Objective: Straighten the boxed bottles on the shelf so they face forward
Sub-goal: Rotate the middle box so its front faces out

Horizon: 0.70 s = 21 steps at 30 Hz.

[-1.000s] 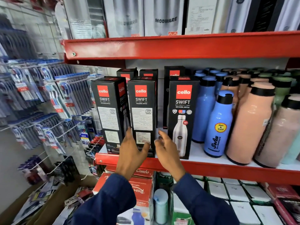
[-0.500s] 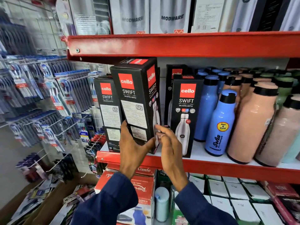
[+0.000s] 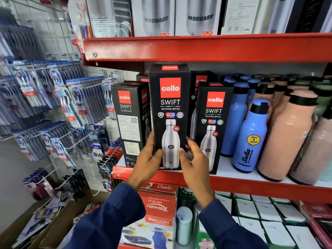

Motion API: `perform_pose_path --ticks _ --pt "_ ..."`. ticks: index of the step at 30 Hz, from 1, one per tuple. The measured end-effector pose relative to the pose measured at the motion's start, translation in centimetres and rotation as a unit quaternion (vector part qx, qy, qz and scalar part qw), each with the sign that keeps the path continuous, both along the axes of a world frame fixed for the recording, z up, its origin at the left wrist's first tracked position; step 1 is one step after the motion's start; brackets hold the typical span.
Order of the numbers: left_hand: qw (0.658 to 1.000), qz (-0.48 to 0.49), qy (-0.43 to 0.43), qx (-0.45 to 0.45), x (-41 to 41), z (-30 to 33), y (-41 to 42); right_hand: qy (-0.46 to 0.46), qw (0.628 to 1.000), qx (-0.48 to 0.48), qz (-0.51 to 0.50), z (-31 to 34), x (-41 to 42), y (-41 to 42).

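Note:
I hold a black Cello Swift bottle box (image 3: 169, 105) upright at the shelf front, its bottle picture facing me. My left hand (image 3: 147, 162) grips its lower left edge and my right hand (image 3: 195, 161) grips its lower right edge. To its left a second black box (image 3: 128, 121) stands with its printed text side toward me. On the right stands a third box (image 3: 212, 126), picture forward. More black boxes (image 3: 201, 79) stand behind, mostly hidden. All rest on the red-edged white shelf (image 3: 251, 187).
Blue bottles (image 3: 251, 139) and peach bottles (image 3: 287, 137) crowd the shelf's right part. The red upper shelf (image 3: 197, 48) hangs close above the box tops. Toothbrush packs (image 3: 53, 105) hang on hooks at left. Red cartons (image 3: 158, 207) and white boxes lie below.
The middle box was lifted off the shelf and turned from its text side to its picture side. It now stands upright and lower, with both hands still on its bottom edges.

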<state>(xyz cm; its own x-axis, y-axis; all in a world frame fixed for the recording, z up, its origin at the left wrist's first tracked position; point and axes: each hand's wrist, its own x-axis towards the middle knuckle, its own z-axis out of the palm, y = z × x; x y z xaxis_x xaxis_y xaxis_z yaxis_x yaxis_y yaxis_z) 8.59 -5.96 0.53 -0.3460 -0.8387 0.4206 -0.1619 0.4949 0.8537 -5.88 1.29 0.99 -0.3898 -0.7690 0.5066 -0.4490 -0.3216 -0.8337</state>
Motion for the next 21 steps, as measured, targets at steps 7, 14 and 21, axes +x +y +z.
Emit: perform_pose_path --ticks 7,14,21 --pt "0.997 0.012 -0.071 0.04 -0.8 -1.7 -2.8 0.015 0.997 0.063 -0.052 -1.9 0.4 -2.7" --pt "0.993 0.042 -0.103 0.042 -1.4 -3.0 -3.8 0.052 0.992 0.106 -0.052 -3.2 -0.2 -3.7" --pt "0.988 0.088 -0.125 0.024 0.2 -2.7 -1.2 0.007 0.995 0.034 -0.093 -3.5 0.1 -1.9"
